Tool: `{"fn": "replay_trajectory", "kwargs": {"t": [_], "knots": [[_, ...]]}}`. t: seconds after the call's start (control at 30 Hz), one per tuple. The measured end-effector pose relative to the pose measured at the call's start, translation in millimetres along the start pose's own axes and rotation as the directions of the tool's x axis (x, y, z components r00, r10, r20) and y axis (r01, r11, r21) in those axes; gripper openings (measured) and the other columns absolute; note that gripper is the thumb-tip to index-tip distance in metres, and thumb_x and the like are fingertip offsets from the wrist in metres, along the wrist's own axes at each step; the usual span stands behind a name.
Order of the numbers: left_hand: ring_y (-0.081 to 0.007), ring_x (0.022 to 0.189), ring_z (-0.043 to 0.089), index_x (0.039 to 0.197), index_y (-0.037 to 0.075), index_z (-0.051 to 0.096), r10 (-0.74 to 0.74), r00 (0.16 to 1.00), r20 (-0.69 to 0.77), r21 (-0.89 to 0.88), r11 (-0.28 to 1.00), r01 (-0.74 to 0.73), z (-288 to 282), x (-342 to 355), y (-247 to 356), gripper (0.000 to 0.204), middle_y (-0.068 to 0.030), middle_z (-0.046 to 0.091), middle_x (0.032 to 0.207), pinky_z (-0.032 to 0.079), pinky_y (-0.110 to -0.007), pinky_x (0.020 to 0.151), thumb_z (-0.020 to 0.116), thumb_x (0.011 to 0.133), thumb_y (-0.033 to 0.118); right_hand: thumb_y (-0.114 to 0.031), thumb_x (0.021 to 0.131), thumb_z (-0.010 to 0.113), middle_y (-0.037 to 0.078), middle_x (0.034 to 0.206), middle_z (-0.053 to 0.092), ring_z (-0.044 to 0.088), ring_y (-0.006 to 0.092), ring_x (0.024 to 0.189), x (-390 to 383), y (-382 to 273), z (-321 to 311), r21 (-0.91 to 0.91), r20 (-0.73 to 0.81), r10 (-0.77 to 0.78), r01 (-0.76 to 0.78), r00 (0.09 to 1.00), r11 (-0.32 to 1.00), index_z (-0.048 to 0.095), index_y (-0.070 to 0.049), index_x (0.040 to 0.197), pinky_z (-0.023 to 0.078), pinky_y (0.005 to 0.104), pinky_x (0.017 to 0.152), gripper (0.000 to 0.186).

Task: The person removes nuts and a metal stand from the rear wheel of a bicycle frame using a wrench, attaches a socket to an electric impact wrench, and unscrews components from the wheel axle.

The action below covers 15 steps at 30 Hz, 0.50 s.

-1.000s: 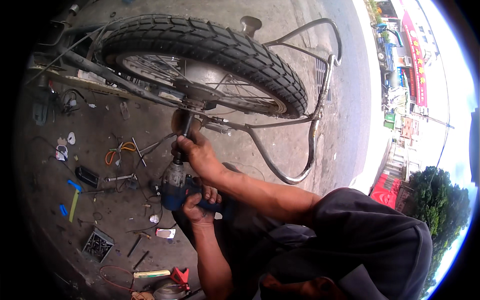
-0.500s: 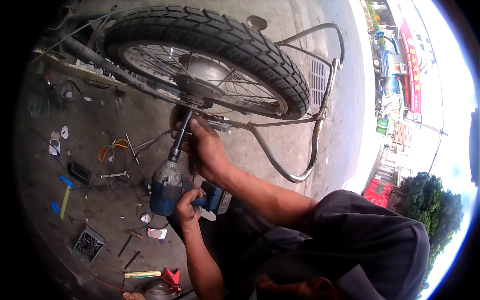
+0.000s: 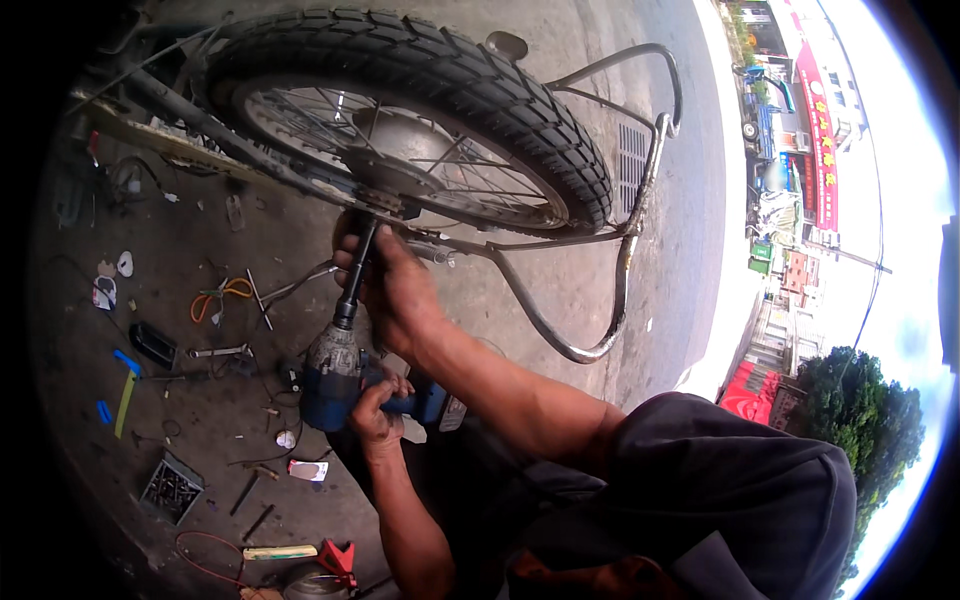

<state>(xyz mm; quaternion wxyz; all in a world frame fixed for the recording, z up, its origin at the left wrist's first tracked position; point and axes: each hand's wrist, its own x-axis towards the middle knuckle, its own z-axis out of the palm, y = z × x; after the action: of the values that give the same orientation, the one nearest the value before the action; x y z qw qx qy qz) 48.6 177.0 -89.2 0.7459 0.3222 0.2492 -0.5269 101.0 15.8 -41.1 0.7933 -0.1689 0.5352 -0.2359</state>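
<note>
Gripping blue-grey pistol-shaped power wrench (image 3: 331, 388) in left hand (image 3: 378, 414), curling right hand (image 3: 405, 297) round black metal socket bar (image 3: 356, 278); seems midway at mounted black-tyred spoked wheel (image 3: 470, 78), cannot tell remainder.

Power-tool grip (image 3: 401, 405): partly hidden by fingers (image 3: 371, 404). Crate (image 3: 187, 469) contents (image 3: 172, 488): too small to tell. Round object (image 3: 316, 586): cut off below.
</note>
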Motion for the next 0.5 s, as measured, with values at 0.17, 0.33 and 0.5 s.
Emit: {"fn": "replay_trajectory", "kwargs": {"t": [0.17,0.33,0.5], "knots": [[-0.0194,0.061,0.049,0.097,0.0,0.052,-0.043,0.999,0.009,0.011,0.999,0.043,-1,-5,8,0.031,-0.0075,0.049,0.07,0.042,-0.035,0.064,0.053,0.067,0.009,-0.031,0.093,0.044,0.005,0.092,0.057,0.057,0.0179,0.08,-3,-5,4,-0.038,-0.015,-0.002,0.001,1.0,0.999,0.049,-0.009,0.111,0.049,0.033,0.069,0.029],[-0.02,0.062,0.048,0.091,0.0,0.052,-0.055,0.998,-0.042,0.025,0.998,0.056,-20,-25,15,0.027,-0.0072,0.047,0.068,0.041,-0.035,0.065,0.052,0.065,0.01,-0.027,0.09,0.05,0.005,0.091,0.056,0.057,0.019,0.079,-14,3,5,-0.128,0.006,-0.016,0.016,1.0,0.992,0.049,-0.009,0.101,0.049,0.0336,0.067,0.022],[-0.0205,0.061,0.047,0.099,-0.002,0.053,-0.068,0.996,-0.059,0.085,0.994,0.073,-22,-36,13,0.037,-0.0087,0.048,0.069,0.042,-0.036,0.063,0.052,0.063,0.009,-0.026,0.087,0.052,0.008,0.089,0.054,0.058,0.0205,0.078,-14,12,-27,-0.072,-0.05,-0.01,0.007,0.999,0.997,0.047,-0.007,0.099,0.05,0.0342,0.067,0.023]]}}
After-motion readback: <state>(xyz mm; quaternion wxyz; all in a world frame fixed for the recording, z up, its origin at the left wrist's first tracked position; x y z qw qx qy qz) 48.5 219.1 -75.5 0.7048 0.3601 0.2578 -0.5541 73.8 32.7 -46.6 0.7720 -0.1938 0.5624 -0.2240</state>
